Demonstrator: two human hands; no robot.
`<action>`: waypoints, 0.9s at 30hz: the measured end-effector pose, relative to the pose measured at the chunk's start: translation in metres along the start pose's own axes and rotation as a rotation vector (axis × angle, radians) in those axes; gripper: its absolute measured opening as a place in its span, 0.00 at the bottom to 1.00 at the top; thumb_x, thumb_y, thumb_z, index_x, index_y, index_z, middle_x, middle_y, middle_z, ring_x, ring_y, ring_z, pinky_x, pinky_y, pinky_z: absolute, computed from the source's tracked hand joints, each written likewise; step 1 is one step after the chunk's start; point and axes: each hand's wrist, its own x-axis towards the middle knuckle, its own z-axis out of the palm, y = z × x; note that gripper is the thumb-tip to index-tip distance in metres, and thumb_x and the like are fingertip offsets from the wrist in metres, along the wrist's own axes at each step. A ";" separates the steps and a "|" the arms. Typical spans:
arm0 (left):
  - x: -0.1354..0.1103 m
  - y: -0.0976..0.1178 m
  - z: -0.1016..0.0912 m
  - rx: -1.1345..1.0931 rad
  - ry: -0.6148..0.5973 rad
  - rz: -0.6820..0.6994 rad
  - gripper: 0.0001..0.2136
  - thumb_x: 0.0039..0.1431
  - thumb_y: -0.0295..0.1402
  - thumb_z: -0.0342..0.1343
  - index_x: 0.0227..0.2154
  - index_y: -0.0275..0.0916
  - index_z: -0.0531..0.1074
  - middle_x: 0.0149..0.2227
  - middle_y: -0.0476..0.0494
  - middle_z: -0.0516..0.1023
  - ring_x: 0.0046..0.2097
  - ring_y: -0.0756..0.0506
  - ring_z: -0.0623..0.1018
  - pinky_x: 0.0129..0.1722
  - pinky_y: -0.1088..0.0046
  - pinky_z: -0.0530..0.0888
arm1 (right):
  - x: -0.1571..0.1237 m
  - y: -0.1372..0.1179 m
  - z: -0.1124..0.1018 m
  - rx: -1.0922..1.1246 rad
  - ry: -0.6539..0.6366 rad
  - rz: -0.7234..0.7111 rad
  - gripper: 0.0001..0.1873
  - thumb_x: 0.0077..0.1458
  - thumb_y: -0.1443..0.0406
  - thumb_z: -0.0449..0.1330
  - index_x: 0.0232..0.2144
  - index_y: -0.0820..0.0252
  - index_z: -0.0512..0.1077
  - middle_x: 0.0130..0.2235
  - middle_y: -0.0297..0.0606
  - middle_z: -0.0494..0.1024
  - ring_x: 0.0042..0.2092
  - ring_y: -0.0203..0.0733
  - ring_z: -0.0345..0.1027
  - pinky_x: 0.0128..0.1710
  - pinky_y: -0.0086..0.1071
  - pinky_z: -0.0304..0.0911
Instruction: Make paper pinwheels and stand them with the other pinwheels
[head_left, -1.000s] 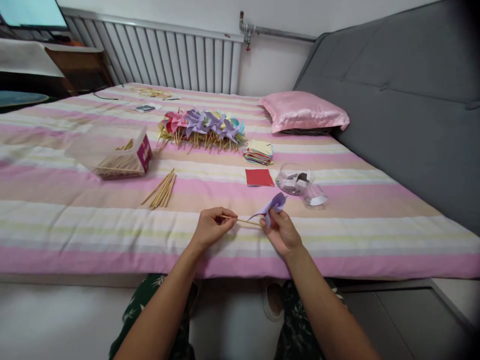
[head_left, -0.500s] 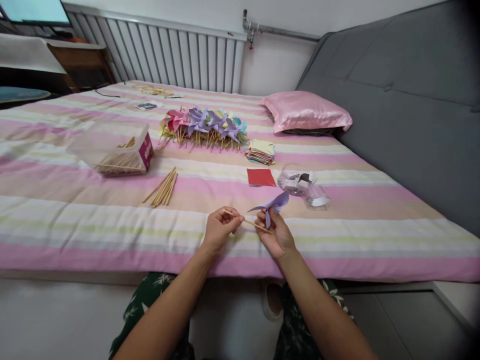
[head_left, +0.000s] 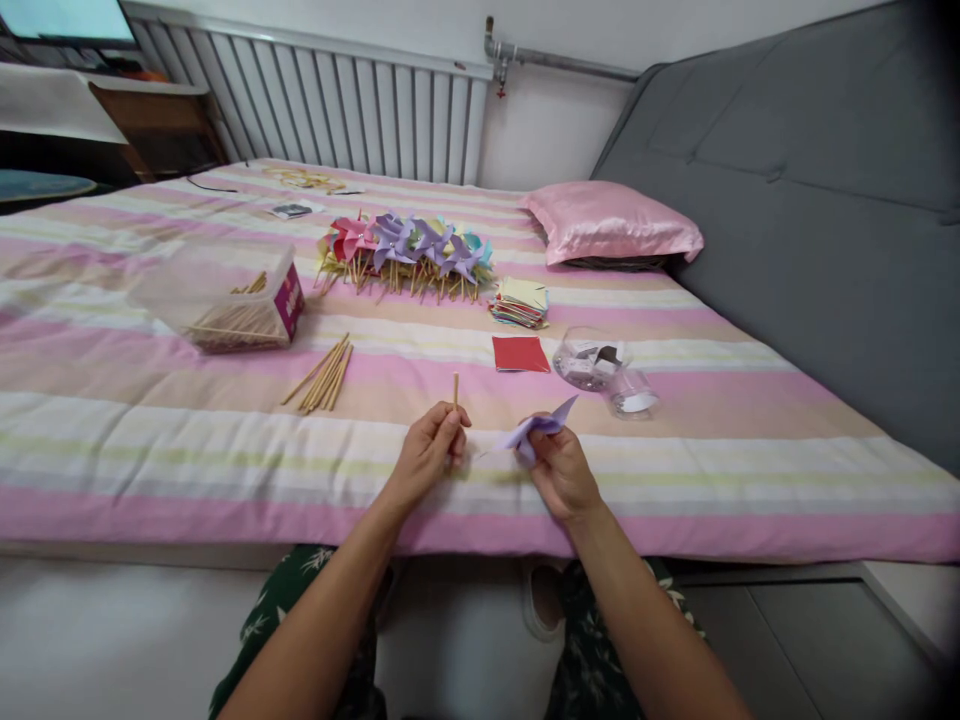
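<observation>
My left hand (head_left: 433, 445) grips a thin wooden stick (head_left: 455, 390), whose upper end points up out of the fingers. To its right, my right hand (head_left: 564, 468) pinches a purple paper pinwheel (head_left: 536, 432) with folded blades. Stick and pinwheel are apart. Both hands hover over the near edge of the striped bed. Beyond them lie a red paper square (head_left: 520, 354) and a stack of cut coloured paper (head_left: 520, 302). A loose bundle of sticks (head_left: 328, 375) rests to the left.
Several finished pinwheels (head_left: 409, 250) lie in a row farther back. A clear plastic box (head_left: 169, 300) of sticks stands at left. A round clear container (head_left: 589, 358) with small items and a small clear cup (head_left: 632, 394) sit at right, before a pink pillow (head_left: 615, 222).
The stick has swung from lying across between both hands to upright in my left hand, away from my right. My right hand has turned the pinwheel.
</observation>
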 end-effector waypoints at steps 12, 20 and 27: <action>0.001 0.008 -0.022 0.813 -0.044 0.446 0.12 0.60 0.29 0.48 0.40 0.34 0.76 0.27 0.45 0.73 0.29 0.51 0.72 0.30 0.76 0.67 | -0.009 -0.013 -0.006 -0.746 -0.321 -0.520 0.03 0.54 0.66 0.59 0.31 0.58 0.74 0.32 0.36 0.74 0.35 0.38 0.69 0.34 0.31 0.66; 0.003 0.009 -0.031 0.926 -0.087 0.579 0.11 0.59 0.27 0.49 0.40 0.35 0.76 0.34 0.42 0.71 0.36 0.49 0.72 0.35 0.73 0.70 | -0.005 -0.010 -0.012 -1.060 -0.284 -0.831 0.08 0.53 0.71 0.59 0.34 0.55 0.75 0.42 0.41 0.68 0.40 0.40 0.67 0.40 0.37 0.66; 0.001 0.004 -0.034 0.993 -0.164 0.540 0.12 0.61 0.29 0.50 0.42 0.37 0.76 0.29 0.45 0.74 0.28 0.52 0.72 0.28 0.77 0.67 | -0.005 -0.007 -0.011 -1.126 -0.272 -0.908 0.09 0.53 0.72 0.58 0.35 0.55 0.75 0.48 0.43 0.69 0.42 0.41 0.67 0.40 0.39 0.67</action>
